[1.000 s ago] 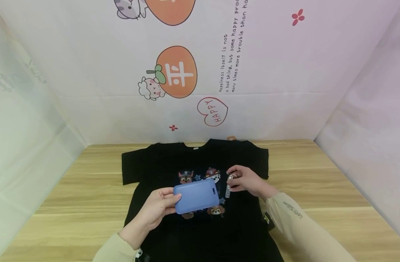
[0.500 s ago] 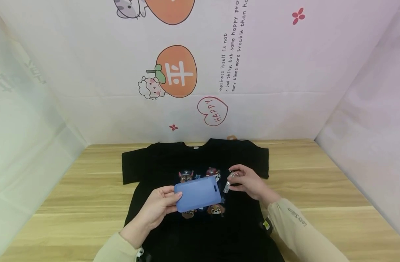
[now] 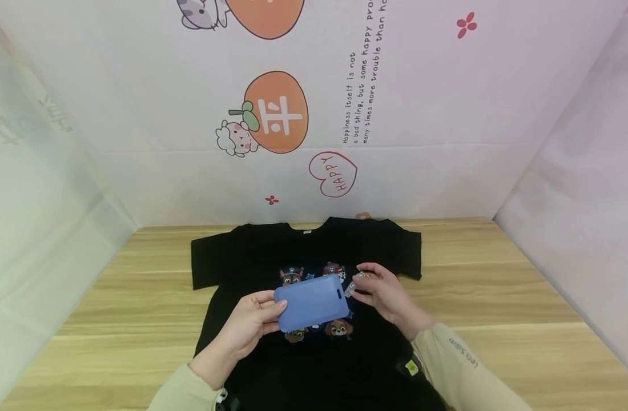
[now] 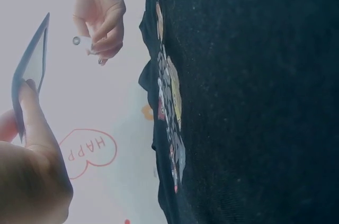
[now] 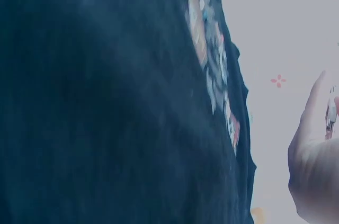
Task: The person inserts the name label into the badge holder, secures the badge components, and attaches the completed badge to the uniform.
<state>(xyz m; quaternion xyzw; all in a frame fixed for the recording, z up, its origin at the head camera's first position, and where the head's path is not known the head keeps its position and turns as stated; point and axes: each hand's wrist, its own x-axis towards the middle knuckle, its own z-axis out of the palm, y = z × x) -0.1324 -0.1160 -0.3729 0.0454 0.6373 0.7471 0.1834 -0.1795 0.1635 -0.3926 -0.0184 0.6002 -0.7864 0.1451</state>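
My left hand (image 3: 249,325) pinches the left end of a blue card holder (image 3: 311,303), thumb on its face. A slot shows at the holder's right end, and the holder tilts slightly up to the right. In the left wrist view the card holder (image 4: 33,68) appears nearly edge-on. Just right of the slot, my right hand (image 3: 388,294) pinches a small badge clip with a clear strap (image 3: 350,289); the fingers partly hide it. A metal part of the clip (image 5: 331,118) shows at the edge of the right wrist view. Strap and holder look close together; whether they touch I cannot tell.
Beneath both hands a black T-shirt (image 3: 262,257) with printed cartoon dogs lies spread on a wooden table (image 3: 499,297). A white printed cloth backdrop (image 3: 422,114) rises behind, and white cloth walls stand at both sides.
My right hand has moved left and the clip's strap has swung toward the holder's slotted end. The left hand has raised that end slightly.
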